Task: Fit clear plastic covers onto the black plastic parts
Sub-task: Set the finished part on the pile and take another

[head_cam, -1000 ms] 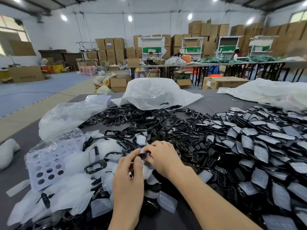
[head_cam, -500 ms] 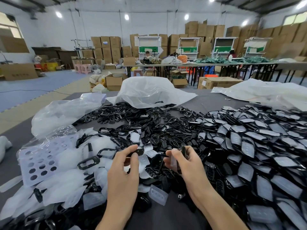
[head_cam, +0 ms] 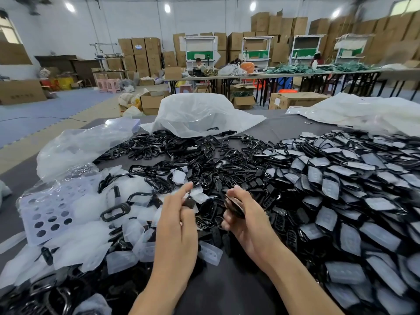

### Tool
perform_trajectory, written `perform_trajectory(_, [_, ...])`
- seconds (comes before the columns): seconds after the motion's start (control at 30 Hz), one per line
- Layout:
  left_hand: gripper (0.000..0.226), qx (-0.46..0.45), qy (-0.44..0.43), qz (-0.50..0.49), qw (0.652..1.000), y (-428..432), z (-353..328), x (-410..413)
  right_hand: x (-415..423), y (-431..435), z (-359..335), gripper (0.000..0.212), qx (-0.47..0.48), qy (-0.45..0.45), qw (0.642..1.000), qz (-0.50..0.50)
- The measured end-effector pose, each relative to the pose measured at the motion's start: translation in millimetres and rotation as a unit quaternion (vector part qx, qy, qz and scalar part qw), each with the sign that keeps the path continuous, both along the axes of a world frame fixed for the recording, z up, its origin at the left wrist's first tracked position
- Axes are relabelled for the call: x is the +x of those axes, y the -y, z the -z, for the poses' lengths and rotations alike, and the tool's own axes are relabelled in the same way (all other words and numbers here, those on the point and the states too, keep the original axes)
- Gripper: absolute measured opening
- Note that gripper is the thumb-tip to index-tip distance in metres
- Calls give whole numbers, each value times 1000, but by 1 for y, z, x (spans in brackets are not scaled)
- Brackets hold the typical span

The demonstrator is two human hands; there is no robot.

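Nearest to us a bare strip of the grey counter (head_cam: 227, 292) runs between our forearms. Above it our left hand (head_cam: 177, 226) pinches a small black piece (head_cam: 189, 203) between thumb and fingers (head_cam: 185, 189), the forefinger stretched forward. Just beside it, apart from it, our right hand (head_cam: 250, 223) curls round a black part (head_cam: 234, 208), too blurred for us to tell whether a cover sits on it. Loose clear covers (head_cam: 79, 246) lie heaped to our left, mixed with black frames, beside a perforated sheet (head_cam: 45, 214) in a clear bag. To our right spreads a wide heap of covered parts (head_cam: 341, 201). Beyond our hands lies a pile of bare black frames (head_cam: 181, 151), and behind it a white plastic bag (head_cam: 200, 112). Far off stand stacked cardboard boxes (head_cam: 141, 55).
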State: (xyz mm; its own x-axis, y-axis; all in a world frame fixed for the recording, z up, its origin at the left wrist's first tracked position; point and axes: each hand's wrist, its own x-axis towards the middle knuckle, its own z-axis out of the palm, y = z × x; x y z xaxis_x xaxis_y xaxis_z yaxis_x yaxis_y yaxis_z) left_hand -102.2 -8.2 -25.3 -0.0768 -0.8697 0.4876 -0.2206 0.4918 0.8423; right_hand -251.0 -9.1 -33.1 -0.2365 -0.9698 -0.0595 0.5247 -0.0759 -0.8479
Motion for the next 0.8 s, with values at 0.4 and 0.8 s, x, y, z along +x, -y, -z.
perform_trajectory(0.4, [12,128,-107,28,986,14,4,5,-3,-4,7,11,-42,-164,985,40])
perform_trajectory(0.8, [7,146,-89,56,984,12,5,2,-2,-4,7,22,-27,-207,978,-11])
